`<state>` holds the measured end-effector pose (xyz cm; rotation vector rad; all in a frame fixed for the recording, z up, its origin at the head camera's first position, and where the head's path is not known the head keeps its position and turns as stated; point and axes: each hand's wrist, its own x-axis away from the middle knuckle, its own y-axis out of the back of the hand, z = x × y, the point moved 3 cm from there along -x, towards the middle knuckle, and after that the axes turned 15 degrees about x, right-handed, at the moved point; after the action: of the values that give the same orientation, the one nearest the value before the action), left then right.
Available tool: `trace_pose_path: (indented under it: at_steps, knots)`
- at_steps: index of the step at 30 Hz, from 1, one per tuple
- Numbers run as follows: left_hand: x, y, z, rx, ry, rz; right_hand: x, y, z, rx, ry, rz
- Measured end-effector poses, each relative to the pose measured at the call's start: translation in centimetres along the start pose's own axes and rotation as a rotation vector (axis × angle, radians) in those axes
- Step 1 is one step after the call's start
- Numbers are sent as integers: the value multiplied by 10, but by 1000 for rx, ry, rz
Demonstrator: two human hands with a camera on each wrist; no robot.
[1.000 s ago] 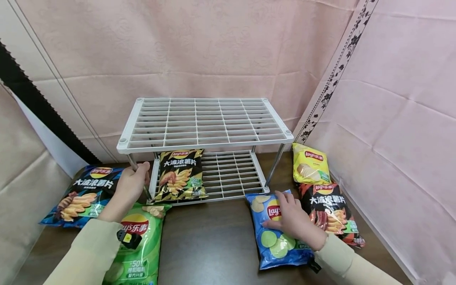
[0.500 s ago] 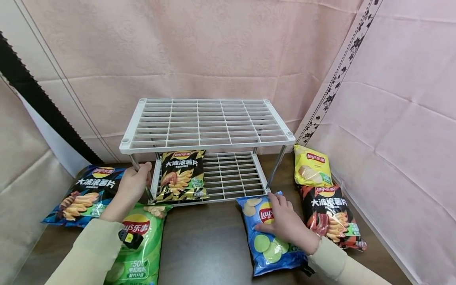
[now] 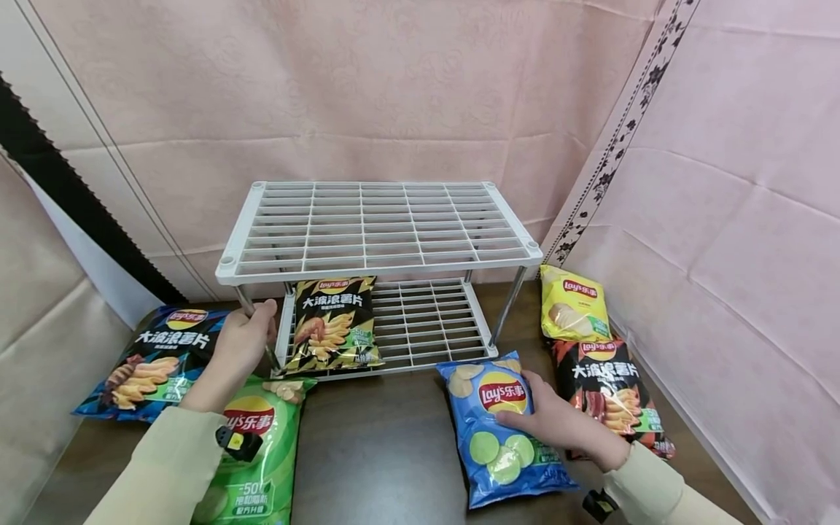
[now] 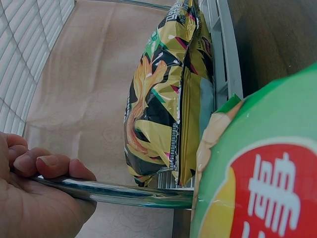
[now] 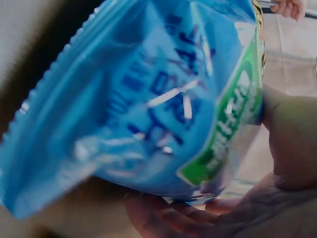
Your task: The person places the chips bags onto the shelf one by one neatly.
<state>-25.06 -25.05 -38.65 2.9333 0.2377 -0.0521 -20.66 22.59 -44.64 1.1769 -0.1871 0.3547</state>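
My left hand (image 3: 238, 348) grips the front left metal post (image 4: 124, 194) of a white two-tier wire rack (image 3: 387, 268). Its fingers curl round that post in the left wrist view. On the lower tier, at the left, a black and yellow bag of potato chips (image 3: 331, 328) leans upright. In front of the rack's right end, my right hand (image 3: 558, 421) holds a blue bag of potato chips (image 3: 492, 445) by its right side. The thumb lies on the bag's front, and the right wrist view shows fingers (image 5: 183, 218) curled beneath its edge.
A green chip bag (image 3: 262, 467) lies under my left forearm, beside a blue and black chip bag (image 3: 154, 364). At the right, a yellow chip bag (image 3: 574, 306) lies behind a red and black one (image 3: 607, 390). Pink cloth (image 3: 407, 87) hangs behind the rack.
The right hand has shifted from over the blue chip bag's front to its right side, and the bag has moved slightly left. My left hand stays on the post.
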Motion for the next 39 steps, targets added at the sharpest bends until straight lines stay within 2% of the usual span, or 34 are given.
trace_pose_path:
  at_steps: [4,8,10,15,22,32,39]
  knots:
    - [0,0,-2,-5,2,-2,-4,-5,-5,-118,-42,49]
    - [0,0,-2,-3,-1,-1,-7,-12,-3,-260,-43,96]
    - [0,0,-2,-1,-2,-1,-6,-14,-1,-297,-62,108]
    - [-2,0,-1,-5,-15,-4,-4,-16,2,-289,-141,87]
    - [-1,0,0,-16,-13,-5,-4,-18,4,-291,-164,53]
    - [0,-1,1,-12,-23,-4,-4,-21,13,-353,-102,40]
    - [-1,0,2,-11,-26,-3,-7,-26,18,-402,-40,66]
